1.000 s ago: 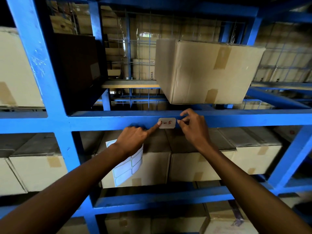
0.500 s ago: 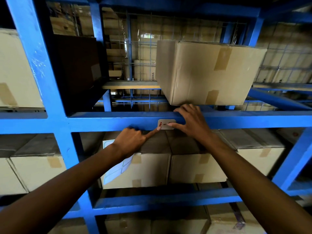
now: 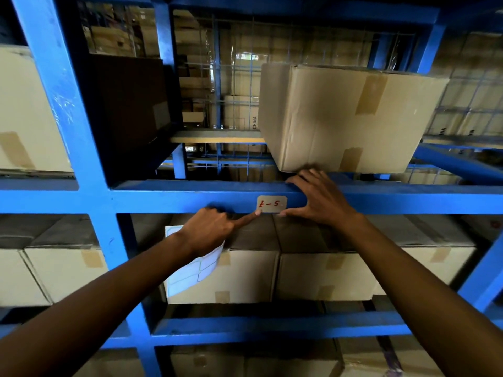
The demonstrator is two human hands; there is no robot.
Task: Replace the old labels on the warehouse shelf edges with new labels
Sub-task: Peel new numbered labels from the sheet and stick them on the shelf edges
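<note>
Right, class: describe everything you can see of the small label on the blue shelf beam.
The label is a small pale rectangle with clipped corners, apparently paper, marked in red handwriting ending "-5". It lies flat on the front face of the blue beam. The left hand touches its lower left corner with the index fingertip; the right hand thumb touches its lower right corner.
</note>
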